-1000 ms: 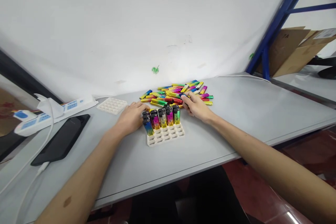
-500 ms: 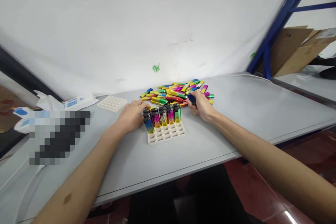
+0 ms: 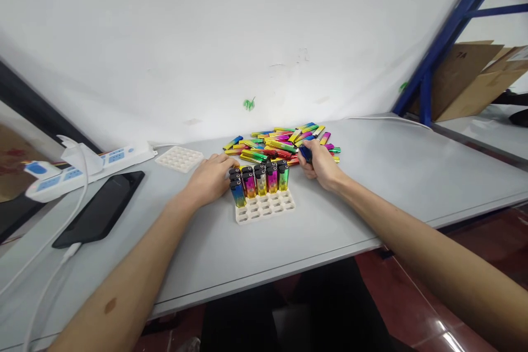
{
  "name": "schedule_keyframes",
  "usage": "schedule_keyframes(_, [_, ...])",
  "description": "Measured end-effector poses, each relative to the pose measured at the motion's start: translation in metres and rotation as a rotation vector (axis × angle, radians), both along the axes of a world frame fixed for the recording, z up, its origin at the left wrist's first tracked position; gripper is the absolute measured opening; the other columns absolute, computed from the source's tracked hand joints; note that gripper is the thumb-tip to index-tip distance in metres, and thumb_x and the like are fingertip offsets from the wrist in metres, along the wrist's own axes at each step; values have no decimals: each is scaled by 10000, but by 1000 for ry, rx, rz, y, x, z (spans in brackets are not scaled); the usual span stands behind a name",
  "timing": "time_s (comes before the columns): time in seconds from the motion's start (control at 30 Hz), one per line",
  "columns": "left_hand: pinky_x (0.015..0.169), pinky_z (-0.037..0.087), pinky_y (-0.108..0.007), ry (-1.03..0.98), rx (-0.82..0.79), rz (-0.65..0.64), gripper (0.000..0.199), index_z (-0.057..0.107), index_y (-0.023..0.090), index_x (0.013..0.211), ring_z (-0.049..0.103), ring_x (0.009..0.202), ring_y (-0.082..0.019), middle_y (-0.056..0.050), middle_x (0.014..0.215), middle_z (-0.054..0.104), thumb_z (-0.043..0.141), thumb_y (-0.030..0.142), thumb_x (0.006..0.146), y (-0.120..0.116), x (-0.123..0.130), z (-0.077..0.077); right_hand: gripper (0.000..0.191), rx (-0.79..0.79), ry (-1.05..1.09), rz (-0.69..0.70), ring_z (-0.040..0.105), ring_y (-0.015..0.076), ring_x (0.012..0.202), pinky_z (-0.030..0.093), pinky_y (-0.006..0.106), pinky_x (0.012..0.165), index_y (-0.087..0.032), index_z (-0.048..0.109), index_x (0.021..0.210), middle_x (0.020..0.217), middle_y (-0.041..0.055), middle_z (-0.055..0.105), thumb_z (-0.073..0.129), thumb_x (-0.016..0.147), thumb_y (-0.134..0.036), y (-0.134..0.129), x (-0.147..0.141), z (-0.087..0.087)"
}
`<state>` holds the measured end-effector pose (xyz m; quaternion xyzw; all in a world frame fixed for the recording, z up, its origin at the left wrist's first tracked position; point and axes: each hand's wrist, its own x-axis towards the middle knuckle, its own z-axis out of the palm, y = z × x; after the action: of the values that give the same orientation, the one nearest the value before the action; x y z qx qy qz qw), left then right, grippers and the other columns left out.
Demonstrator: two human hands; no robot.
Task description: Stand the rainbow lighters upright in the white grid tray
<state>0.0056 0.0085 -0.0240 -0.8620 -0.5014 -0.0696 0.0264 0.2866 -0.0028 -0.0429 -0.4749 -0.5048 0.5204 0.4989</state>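
Observation:
My right hand is closed around a dark blue lighter, held just over the near right edge of a pile of shiny multicoloured lighters. A white slotted tray lies in front of the pile. Several lighters with black tops, such as a blue one and a green one, stand upright in its far slots; its near slots hold none. My left hand is curled against the tray's far left side, with its fingertips partly hidden behind the standing lighters.
A second slotted tray lies flat at the back left. Beside it are a white power strip and a black phone with a white cable. A blue metal frame and cardboard boxes are at right. The table's front edge runs below my forearms.
The view has shifted slightly, so everything sits a little further right. Both hands keep nearly the same places relative to the tray and pile, and the dark blue lighter is still held.

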Motion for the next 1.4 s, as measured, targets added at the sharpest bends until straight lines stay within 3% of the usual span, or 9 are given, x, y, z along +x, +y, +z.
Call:
schedule_keyframes(0.23, [900, 470, -409, 15, -30, 0, 311, 640, 270, 1120, 567, 1108, -292, -71, 1167, 652, 528, 211, 836, 0, 0, 1, 491, 22, -19, -30, 190, 89, 408, 160, 246, 412, -212, 441, 555, 449, -46, 276, 388, 933, -521, -1, -1, 1])
schedule_keyframes(0.4, [911, 465, -413, 21, -21, 5, 313, 640, 254, 1124, 562, 1114, -292, -85, 1189, 641, 529, 189, 838, -1, 0, 1, 498, 134, -97, -11, 322, 113, 467, 264, 260, 456, -198, 585, 715, 541, -27, 388, 362, 958, -572, -4, -2, 4])
schedule_keyframes(0.53, [918, 466, -424, 23, -21, -1, 321, 634, 251, 1147, 561, 1117, -299, -93, 1206, 641, 526, 195, 849, -1, 1, 0, 420, 273, -260, -12, 494, 137, 653, 403, 285, 635, -189, 587, 711, 705, 9, 551, 510, 927, -541, -5, 0, 6])
schedule_keyframes(0.67, [947, 464, -408, -36, -12, -59, 385, 624, 256, 1197, 561, 1119, -281, -83, 1221, 650, 546, 177, 829, -1, 3, -1, 338, 366, -437, -36, 554, 156, 758, 437, 310, 718, -187, 626, 805, 841, 28, 634, 679, 838, -519, -11, 5, 12])
schedule_keyframes(0.8, [930, 471, -404, -84, -15, -109, 313, 660, 288, 1117, 575, 1083, -273, -62, 1127, 678, 551, 200, 837, 0, 5, -2, 316, 448, -492, -118, 579, 170, 747, 473, 327, 685, -192, 645, 869, 843, 46, 651, 668, 859, -507, -28, 6, 31])
schedule_keyframes(0.93, [927, 471, -410, -109, 0, -119, 229, 648, 267, 1020, 583, 1090, -274, -60, 1129, 678, 544, 180, 835, 0, 4, -3, 275, 633, -543, -222, 624, 186, 776, 515, 330, 681, -224, 633, 990, 851, 41, 661, 687, 865, -464, -54, -7, 60])
schedule_keyframes(1.07, [855, 480, -404, -107, 19, -86, 157, 595, 242, 976, 601, 1067, -294, -72, 1078, 672, 587, 196, 827, -2, 3, -1, 205, 787, -689, -194, 659, 195, 786, 541, 344, 712, -235, 625, 999, 859, 42, 682, 691, 883, -390, -76, -29, 77])
schedule_keyframes(1.27, [844, 475, -387, -121, 51, -59, 285, 539, 244, 1074, 617, 1090, -299, -73, 1128, 657, 552, 125, 815, -4, 1, 1, 154, 775, -861, 5, 666, 179, 729, 542, 324, 676, -235, 626, 994, 880, 30, 704, 701, 884, -315, -84, -58, 58])
schedule_keyframes(1.4, [867, 462, -383, -171, 113, -53, 240, 534, 247, 1010, 596, 1116, -286, -54, 1131, 659, 523, 103, 818, -5, 2, 2, 151, 734, -924, 75, 655, 174, 709, 520, 318, 660, -228, 618, 995, 890, 34, 704, 701, 881, -283, -81, -68, 40])
